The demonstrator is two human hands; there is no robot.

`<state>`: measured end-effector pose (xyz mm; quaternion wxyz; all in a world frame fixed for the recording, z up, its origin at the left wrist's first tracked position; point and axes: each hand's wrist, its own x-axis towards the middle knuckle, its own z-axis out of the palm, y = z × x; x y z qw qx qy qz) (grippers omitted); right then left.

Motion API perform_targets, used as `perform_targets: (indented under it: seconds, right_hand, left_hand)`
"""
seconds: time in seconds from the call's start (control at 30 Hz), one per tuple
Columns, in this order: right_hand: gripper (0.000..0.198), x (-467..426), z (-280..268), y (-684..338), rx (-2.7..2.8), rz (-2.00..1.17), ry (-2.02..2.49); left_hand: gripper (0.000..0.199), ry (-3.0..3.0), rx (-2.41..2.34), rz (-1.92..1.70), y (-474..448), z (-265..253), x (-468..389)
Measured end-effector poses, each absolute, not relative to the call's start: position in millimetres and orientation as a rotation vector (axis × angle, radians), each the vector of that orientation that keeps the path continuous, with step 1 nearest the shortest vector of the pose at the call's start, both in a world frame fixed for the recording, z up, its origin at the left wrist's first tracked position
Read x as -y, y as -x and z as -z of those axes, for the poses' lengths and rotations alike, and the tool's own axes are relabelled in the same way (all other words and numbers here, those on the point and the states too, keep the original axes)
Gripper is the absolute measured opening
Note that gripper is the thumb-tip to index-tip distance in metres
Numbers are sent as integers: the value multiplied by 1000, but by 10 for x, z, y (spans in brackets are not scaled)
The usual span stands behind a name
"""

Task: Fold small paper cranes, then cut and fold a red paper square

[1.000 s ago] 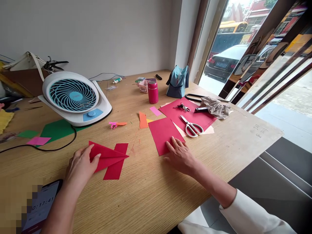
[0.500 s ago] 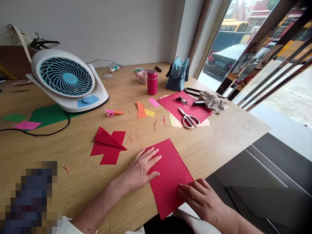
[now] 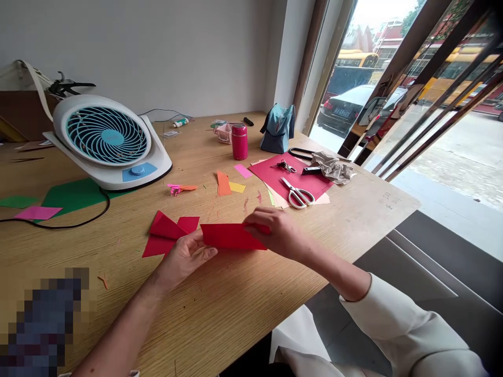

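A sheet of red paper [image 3: 226, 236] is lifted off the table and seen at a steep slant, as a narrow band. My right hand [image 3: 277, 231] pinches its right part, with the fingers curled over the upper edge. At its left end is my left hand [image 3: 187, 259], thumb in front and fingertips hidden behind the paper. Just left of that hand lies a folded red paper piece [image 3: 164, 230] on another red strip [image 3: 189, 224], partly covered by the hand.
A white and blue fan [image 3: 112, 139] stands at the left on green paper [image 3: 70, 198]. Scissors [image 3: 298, 195] and keys lie on red sheets [image 3: 271, 170] at the right. Behind them are a pink flask [image 3: 239, 141] and a blue bag [image 3: 278, 128]. Small coloured scraps lie mid-table.
The red sheet, flat on the table before, is now raised, tilted and further left. Both hands have moved with it; my right hand has gone up and left to its far edge.
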<state>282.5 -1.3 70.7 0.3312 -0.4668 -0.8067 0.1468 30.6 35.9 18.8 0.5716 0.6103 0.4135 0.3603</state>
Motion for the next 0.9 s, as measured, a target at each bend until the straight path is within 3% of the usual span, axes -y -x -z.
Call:
perform_targets:
  seconds: [0.1, 0.2, 0.27, 0.4, 0.53, 0.73, 0.9]
  right_hand:
    - [17, -213, -886, -2724, 1987, -483, 1105]
    - [37, -357, -897, -2732, 1654, -553, 1061]
    - [43, -409, -770, -2784, 1526, -611, 1105]
    - [35, -449, -394, -2884, 1532, -955, 1114]
    - [30, -472, -190, -2856, 1535, -1153, 1053]
    - [43, -546, -116, -2773, 1354, -1400, 1164]
    - [46, -594, -38, -2794, 1230, -1401, 1207]
  left_hand:
    - [36, -1323, -1043, -994, -315, -119, -491]
    - [37, -1173, -1116, -1265, -288, -168, -560]
    - [35, -1151, -1140, -1363, -264, -240, -560]
    - [27, -1279, -1221, -1496, -274, -342, -495]
    - [24, -1408, -1322, -1387, -328, -325, -442]
    - [33, -1255, -1146, -1080, -335, -125, -537]
    - [43, -1320, -1280, -1111, -291, -79, -582]
